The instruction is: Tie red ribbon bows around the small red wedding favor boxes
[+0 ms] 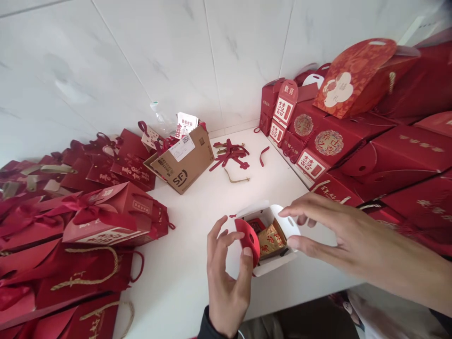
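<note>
The open box [274,265] sits on the near worktop [187,268], mouth up, red flap [250,245] left, white flap [290,227] right, long axis unclear. Left hand [229,278] and right hand [332,228], fingers parted, touch these; any pinch cannot be told.

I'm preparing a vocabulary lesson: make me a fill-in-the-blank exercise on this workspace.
1. On the open box, the left hand touches the ____ flap.
2. The right hand is at the ____ flap opposite.
3. The larger, shiny packet inside is ____.
4. The cardboard carton bears the large letters ____.
Missing words: red; white; gold; SF.
</note>
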Tool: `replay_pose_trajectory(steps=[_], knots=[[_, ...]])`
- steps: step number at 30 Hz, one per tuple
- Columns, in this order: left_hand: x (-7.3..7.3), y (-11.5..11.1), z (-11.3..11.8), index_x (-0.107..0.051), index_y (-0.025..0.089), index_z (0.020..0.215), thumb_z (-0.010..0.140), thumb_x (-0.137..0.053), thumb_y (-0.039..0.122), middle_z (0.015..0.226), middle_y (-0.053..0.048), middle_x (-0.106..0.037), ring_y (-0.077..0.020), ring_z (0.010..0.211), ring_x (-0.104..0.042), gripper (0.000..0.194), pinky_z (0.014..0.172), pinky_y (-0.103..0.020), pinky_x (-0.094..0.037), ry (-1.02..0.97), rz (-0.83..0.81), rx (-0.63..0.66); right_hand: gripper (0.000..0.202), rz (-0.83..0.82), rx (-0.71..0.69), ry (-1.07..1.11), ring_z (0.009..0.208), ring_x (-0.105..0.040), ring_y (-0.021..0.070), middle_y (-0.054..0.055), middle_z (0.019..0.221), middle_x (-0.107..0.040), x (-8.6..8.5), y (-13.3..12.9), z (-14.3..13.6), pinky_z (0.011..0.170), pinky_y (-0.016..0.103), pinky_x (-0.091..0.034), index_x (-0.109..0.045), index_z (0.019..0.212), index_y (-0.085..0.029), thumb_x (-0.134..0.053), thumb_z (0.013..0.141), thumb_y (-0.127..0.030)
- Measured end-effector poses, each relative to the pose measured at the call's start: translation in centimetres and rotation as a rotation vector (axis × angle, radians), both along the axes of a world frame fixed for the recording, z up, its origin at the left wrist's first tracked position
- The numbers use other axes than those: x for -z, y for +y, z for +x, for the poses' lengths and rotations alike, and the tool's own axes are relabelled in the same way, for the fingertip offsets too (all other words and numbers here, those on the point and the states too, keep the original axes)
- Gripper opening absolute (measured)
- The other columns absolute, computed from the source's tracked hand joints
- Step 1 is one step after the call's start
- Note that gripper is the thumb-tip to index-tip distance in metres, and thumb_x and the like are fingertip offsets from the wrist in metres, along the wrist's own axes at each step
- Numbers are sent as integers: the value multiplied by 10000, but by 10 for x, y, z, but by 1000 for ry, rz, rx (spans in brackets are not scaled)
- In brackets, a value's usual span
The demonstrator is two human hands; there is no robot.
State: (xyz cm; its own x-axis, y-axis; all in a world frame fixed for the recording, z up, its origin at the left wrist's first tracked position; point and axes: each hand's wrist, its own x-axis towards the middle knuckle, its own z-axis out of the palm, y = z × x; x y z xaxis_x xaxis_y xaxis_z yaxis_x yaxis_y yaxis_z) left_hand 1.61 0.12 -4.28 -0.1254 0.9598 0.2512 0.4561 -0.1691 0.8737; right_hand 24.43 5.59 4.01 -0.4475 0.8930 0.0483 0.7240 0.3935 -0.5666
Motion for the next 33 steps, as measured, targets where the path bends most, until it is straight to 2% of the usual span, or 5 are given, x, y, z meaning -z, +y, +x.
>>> replay_pose_trajectory(steps=[9,14,20,26,33], knots=[[4,1,6,-549,340,1340,986,-593,291,1333,-65,-567,-253,1263,-564,360,1027,-454,-509,30,-92,-46,537,-267,-110,53,1302,-593,251,19,1449,-586,11,-17,-6,1067,383,-508,-493,1452,-398,-649,967,-566],[4,3,7,-407,320,1471,951,-664,289,1464,-96,-509,-264,1330,-539,581,1051,-435,-496,-11,-11,-99,323,-253,-95,81,1260,-606,217,5,1396,-592,27,-18,-7,1061,362,-497,-574,1339,-384,-610,1021,-427],[-5,5,6,-691,293,1151,1000,-591,301,1108,-60,-632,-223,1068,-642,181,835,-324,-548,-2,-2,-26,268,-172,-20,133,1177,-626,210,29,1276,-600,40,-14,-13,1022,379,-500,-554,1307,-337,-560,1040,-357],[-11,-7,19,-736,255,965,1009,-533,465,993,-71,-572,-223,915,-603,295,689,-310,-511,-82,-39,-100,265,-204,84,202,1168,-628,214,39,1261,-614,49,-4,-15,998,391,-507,-553,1285,-314,-545,1043,-422],[-2,-4,27,-620,278,1210,983,-615,387,1122,-69,-618,-223,999,-624,251,856,-370,-527,3,79,-216,254,-268,32,367,1166,-607,196,29,1263,-598,46,-6,-16,877,296,-534,-604,1226,-336,-491,1059,-491]])
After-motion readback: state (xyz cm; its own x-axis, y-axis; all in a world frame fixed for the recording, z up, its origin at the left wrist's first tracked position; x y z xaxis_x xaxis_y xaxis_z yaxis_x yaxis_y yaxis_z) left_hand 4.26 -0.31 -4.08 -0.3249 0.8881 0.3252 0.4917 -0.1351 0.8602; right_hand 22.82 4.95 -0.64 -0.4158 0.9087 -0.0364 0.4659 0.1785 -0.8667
